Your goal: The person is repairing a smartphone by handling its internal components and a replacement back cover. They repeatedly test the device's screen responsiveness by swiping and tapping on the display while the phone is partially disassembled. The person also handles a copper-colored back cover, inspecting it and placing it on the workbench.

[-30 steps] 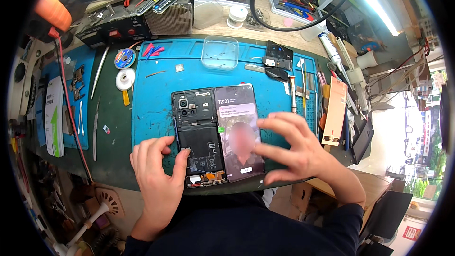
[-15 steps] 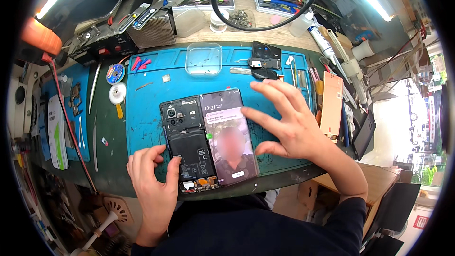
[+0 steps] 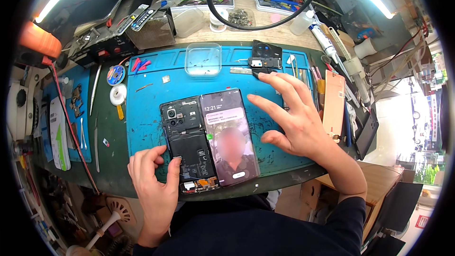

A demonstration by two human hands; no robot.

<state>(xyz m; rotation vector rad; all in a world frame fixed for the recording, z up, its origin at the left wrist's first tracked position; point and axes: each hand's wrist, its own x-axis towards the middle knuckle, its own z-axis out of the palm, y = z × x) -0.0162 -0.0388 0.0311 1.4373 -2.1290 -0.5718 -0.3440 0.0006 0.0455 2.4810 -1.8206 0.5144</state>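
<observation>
Pinning, not gripping: left hand (image 3: 152, 180) lies flat on the blue repair mat (image 3: 147, 128), fingers loosely apart, thumb and index tip pressing the lower-left edge of the opened phone body (image 3: 188, 144), likely to keep it from sliding. Nothing is clasped in that hand. Right hand (image 3: 296, 123) hovers spread and empty just right of the detached screen (image 3: 230, 137), fingers splayed wide, index pointing toward the screen's upper right edge; touching or just apart, cannot tell. Phone body sits mid-mat, back cover off, camera cluster at the far end, battery in the middle, small boards and an orange flex at the near end. Screen lies touching its right side, face up and lit, probably still cabled so it can be tested while open. Both long axes run near-to-far from the person, tilted slightly, far ends leaning left. Clear plastic parts tray (image 3: 203, 59) sits at the mat's far edge, within reach, holding small bits. Black back cover piece (image 3: 265, 57) lies to its right, tweezers (image 3: 97, 83) off the mat's left side, solder wick roll (image 3: 116, 75) beside them.
</observation>
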